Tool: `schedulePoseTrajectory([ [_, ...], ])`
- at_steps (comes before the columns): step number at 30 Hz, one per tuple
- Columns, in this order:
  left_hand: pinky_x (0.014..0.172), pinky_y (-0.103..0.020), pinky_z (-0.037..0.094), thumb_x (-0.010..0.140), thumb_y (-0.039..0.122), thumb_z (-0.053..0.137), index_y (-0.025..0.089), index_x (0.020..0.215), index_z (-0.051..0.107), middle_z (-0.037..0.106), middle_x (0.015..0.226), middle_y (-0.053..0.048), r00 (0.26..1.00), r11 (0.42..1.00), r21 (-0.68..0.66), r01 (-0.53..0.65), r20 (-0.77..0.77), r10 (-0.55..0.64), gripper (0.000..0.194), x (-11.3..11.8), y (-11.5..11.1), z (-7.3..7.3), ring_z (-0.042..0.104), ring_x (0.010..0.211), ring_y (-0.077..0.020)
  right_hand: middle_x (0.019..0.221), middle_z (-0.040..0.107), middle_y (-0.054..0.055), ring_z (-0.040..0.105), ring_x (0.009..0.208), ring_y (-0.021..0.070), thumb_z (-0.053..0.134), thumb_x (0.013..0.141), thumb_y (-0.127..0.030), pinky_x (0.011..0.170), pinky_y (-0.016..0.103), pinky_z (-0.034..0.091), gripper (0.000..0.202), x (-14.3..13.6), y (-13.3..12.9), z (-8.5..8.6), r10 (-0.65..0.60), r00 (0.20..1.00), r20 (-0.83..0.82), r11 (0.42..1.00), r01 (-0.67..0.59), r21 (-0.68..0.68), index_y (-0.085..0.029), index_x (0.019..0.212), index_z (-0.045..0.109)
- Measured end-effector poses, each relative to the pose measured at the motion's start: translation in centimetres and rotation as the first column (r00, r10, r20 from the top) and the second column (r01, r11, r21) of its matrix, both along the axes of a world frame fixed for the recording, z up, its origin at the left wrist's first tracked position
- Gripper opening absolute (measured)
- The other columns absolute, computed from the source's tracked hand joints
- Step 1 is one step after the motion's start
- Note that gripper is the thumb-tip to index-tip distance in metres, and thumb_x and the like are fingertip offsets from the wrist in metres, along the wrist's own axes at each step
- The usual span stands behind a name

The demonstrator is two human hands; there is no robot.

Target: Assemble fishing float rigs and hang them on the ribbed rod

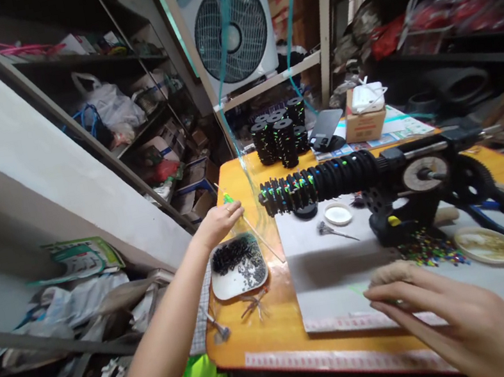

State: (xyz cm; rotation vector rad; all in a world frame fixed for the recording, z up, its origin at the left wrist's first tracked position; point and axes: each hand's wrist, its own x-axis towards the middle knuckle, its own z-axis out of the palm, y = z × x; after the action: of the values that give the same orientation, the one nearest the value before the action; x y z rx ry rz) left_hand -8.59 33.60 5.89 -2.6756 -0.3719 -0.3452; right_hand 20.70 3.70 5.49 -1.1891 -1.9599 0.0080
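Note:
My left hand (224, 220) reaches over the far left of the table, its fingers closed around a thin pale stick (264, 242) with bright green-yellow material (228, 198) near its far end. Below that hand lies a white tray (221, 290) of small black pieces. In the foreground my right hand (443, 304) is pinched, a thin, blurred green strip (357, 289) showing at its fingertips. Its index finger looks covered in something pale. Beyond it, a black ribbed roller (342, 176) with coloured bits on its left part sits level on a black cranked stand (385, 226).
Multicoloured beads (431, 248) lie beside a shallow dish (486, 246) on the white board (321, 306). Small brushes (337, 230) and a white lid (338, 214) are nearby. Several black rollers (286, 143), a phone (326, 128) and a carton (364, 120) stand behind.

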Motion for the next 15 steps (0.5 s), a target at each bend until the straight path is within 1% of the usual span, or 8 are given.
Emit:
schedulePoseTrajectory([
  [3,0.084,-0.042,0.059,0.095,0.030,0.062,0.016,0.120,0.062,0.065,0.121,-0.009,0.998,0.995,-0.096,0.017,-0.057,-0.023,0.028,1.3,1.0,-1.8,0.067,0.100,-0.0215,0.090,0.066,0.003,0.071,0.079,0.0104,0.055,0.096,-0.018,0.067,0.013,0.057,0.009,0.1,-0.3,0.1,0.005,0.999,-0.044,1.000,-0.006,-0.018,-0.022,0.101,0.062],
  [5,0.083,-0.041,0.059,0.095,0.030,0.061,0.017,0.119,0.063,0.065,0.120,-0.009,0.996,0.987,-0.154,0.039,-0.076,-0.051,0.027,2.0,1.2,-2.3,0.067,0.099,-0.0210,0.090,0.066,0.002,0.071,0.074,0.0096,0.056,0.096,-0.018,0.066,0.013,0.057,0.010,0.3,-0.6,0.3,0.000,0.997,-0.082,1.000,-0.002,-0.028,-0.023,0.102,0.062],
  [7,0.082,-0.040,0.059,0.095,0.030,0.061,0.017,0.117,0.063,0.066,0.119,-0.009,0.996,0.979,-0.194,0.056,-0.058,-0.069,0.025,2.4,0.9,-2.0,0.067,0.098,-0.0202,0.089,0.066,0.001,0.070,0.070,0.0086,0.056,0.097,-0.019,0.064,0.012,0.057,0.010,0.5,-0.9,0.5,-0.018,0.993,-0.115,0.999,0.014,-0.035,-0.024,0.102,0.062],
  [9,0.082,-0.040,0.059,0.095,0.029,0.061,0.016,0.113,0.064,0.066,0.116,-0.008,0.998,0.974,-0.216,0.069,0.001,-0.070,0.023,2.5,-0.1,-1.1,0.067,0.097,-0.0205,0.091,0.066,0.001,0.069,0.070,0.0083,0.056,0.096,-0.018,0.064,0.012,0.056,0.014,0.8,-1.2,0.7,-0.042,0.992,-0.115,0.999,0.041,-0.014,-0.025,0.104,0.063],
  [11,0.083,-0.042,0.058,0.097,0.024,0.056,0.014,0.109,0.063,0.067,0.110,-0.009,0.993,0.969,-0.227,0.093,0.096,-0.073,0.017,2.7,-2.1,0.3,0.067,0.098,-0.0221,0.095,0.066,0.002,0.070,0.076,0.0091,0.054,0.095,-0.017,0.067,0.013,0.056,0.019,1.0,-1.2,1.0,-0.087,0.990,-0.108,0.996,0.090,0.017,-0.026,0.107,0.065],
  [12,0.084,-0.043,0.057,0.099,0.019,0.048,0.013,0.107,0.061,0.068,0.104,-0.012,0.984,0.966,-0.231,0.119,0.156,-0.084,0.017,2.9,-3.6,0.9,0.067,0.098,-0.0235,0.097,0.067,0.002,0.070,0.079,0.0095,0.053,0.095,-0.016,0.069,0.013,0.056,0.021,1.0,-1.1,1.2,-0.098,0.990,-0.100,0.994,0.102,0.032,-0.026,0.108,0.065],
  [14,0.086,-0.043,0.057,0.100,0.018,0.037,0.013,0.115,0.052,0.068,0.105,-0.015,0.952,0.949,-0.241,0.204,0.276,-0.135,0.022,3.7,-7.3,1.9,0.067,0.102,-0.0238,0.098,0.067,0.003,0.070,0.080,0.0098,0.054,0.095,-0.016,0.070,0.014,0.056,0.022,0.6,-0.7,1.7,-0.074,0.994,-0.082,0.996,0.078,0.037,-0.026,0.109,0.067],
  [15,0.090,-0.042,0.057,0.101,0.023,0.036,0.014,0.123,0.045,0.067,0.111,-0.017,0.928,0.935,-0.242,0.259,0.329,-0.172,0.026,4.2,-9.4,2.1,0.066,0.108,-0.0239,0.096,0.067,0.003,0.070,0.080,0.0099,0.054,0.094,-0.016,0.069,0.013,0.055,0.021,0.2,-0.5,2.0,-0.034,0.996,-0.078,0.999,0.036,0.027,-0.026,0.107,0.067],
])
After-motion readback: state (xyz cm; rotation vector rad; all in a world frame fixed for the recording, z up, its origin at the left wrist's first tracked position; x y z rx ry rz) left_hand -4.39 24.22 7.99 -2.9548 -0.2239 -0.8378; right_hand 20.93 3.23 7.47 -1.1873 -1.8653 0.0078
